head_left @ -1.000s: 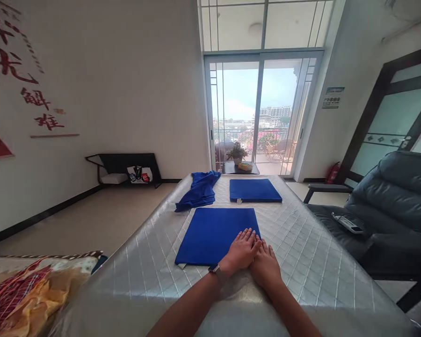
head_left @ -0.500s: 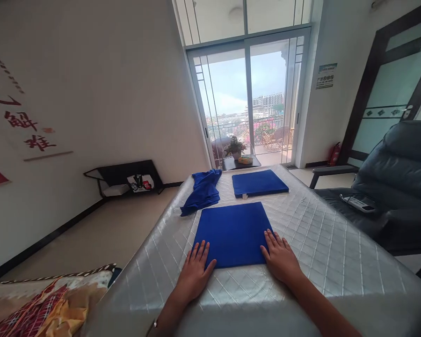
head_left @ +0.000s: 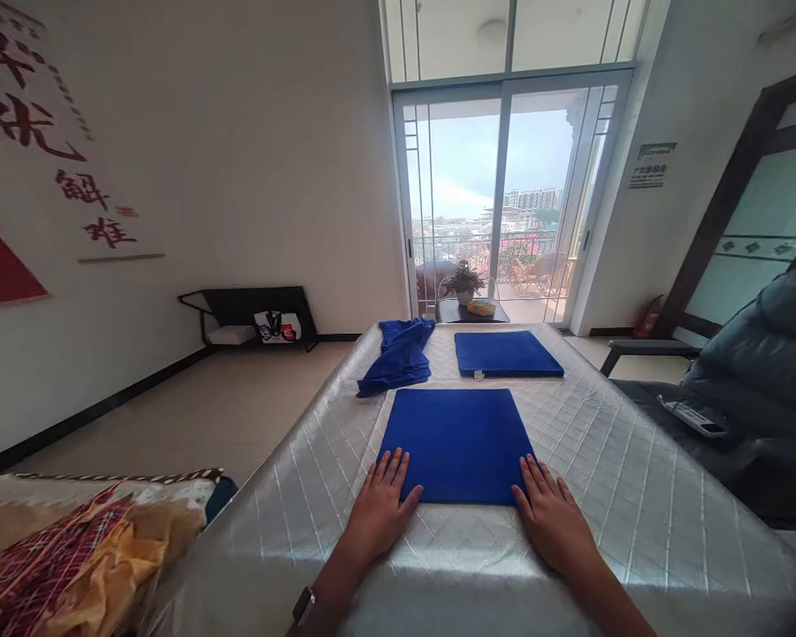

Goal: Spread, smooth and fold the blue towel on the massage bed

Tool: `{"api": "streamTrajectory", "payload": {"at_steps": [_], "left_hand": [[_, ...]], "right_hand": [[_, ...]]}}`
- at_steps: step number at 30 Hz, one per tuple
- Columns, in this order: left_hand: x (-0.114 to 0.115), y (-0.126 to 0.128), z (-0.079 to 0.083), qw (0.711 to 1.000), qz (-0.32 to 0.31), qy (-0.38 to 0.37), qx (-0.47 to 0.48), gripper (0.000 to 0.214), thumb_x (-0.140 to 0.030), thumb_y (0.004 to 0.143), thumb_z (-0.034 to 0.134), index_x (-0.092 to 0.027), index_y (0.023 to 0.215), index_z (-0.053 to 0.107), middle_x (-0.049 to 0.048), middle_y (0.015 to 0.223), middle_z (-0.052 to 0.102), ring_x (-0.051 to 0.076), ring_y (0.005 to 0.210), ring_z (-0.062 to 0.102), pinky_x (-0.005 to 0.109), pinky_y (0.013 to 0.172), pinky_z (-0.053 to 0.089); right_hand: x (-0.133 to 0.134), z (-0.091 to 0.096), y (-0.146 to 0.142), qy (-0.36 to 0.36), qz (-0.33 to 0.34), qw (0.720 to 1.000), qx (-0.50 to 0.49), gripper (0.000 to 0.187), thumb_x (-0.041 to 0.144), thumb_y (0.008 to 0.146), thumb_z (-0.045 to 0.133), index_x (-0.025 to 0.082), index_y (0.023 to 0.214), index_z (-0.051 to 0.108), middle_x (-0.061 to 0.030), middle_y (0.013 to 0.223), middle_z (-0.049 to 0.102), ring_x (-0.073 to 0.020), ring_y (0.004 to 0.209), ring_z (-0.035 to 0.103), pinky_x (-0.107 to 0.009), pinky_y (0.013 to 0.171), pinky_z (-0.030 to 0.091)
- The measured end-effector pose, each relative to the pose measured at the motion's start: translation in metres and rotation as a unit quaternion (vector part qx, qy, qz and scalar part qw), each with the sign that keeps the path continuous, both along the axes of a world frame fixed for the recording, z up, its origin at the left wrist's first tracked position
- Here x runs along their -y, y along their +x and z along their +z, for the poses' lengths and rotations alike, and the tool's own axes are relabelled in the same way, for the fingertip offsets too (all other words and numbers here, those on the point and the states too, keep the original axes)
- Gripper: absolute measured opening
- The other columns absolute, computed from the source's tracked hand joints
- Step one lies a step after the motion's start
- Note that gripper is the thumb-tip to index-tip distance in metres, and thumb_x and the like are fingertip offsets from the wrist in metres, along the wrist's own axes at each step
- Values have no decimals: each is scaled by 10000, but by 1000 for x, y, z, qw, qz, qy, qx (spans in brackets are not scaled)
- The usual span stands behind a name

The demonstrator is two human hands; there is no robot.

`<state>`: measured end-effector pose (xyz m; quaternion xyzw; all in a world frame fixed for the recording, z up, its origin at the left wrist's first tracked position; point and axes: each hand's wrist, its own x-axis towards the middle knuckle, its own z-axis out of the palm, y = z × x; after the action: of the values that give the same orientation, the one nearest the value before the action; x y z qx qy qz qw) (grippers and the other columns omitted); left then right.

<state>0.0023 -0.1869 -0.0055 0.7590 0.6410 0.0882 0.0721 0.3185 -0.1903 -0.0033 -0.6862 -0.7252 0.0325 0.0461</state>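
A flat, neatly folded blue cloth [head_left: 461,442] lies on a quilted silvery-white mattress [head_left: 610,478] right in front of me. My left hand [head_left: 381,504] rests flat at its near left corner, fingers stretched out over the edge. At the near right corner my right hand [head_left: 554,509] lies palm down, fingertips touching the cloth's right side. Beyond it sits a second folded blue piece [head_left: 508,352] with a small white tag on its near edge. A crumpled blue garment or cloth [head_left: 398,356] is spread to the left of that; its kind is unclear.
Bedding [head_left: 106,548] in plaid and yellow is heaped at the lower left. A dark recliner [head_left: 762,380] with a white device [head_left: 693,414] on it stands at right. A low black rack [head_left: 258,318] stands by the left wall. A small table [head_left: 447,311] with a potted plant [head_left: 463,283] stands beyond the mattress.
My right hand has slid slightly toward me along the cloth's right edge. The left hand stays about where it was. My view has shifted left and levelled a little.
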Motion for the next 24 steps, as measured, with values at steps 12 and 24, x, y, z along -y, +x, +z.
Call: {"api": "streamTrajectory", "payload": {"at_steps": [12,24], "left_hand": [[-13,128,22,975,-216,8,46,701,-636,1015,186,-247,1599,177,38,1658,139,216,1532,159,435,1245,227],[-55,133,10,973,-231,-8,5,651,-579,1036,141,-238,1585,222,31,1642,205,225,1528,171,480,1259,183]], "right_hand": [[4,11,-3,-19,18,999,-19,584,349,1020,262,171,1575,292,-46,1643,185,-251,1527,151,-484,1236,152],[2,14,-5,-28,11,998,-54,575,334,1003,308,187,1557,346,-55,1624,210,-277,1515,182,-521,1230,179]]}}
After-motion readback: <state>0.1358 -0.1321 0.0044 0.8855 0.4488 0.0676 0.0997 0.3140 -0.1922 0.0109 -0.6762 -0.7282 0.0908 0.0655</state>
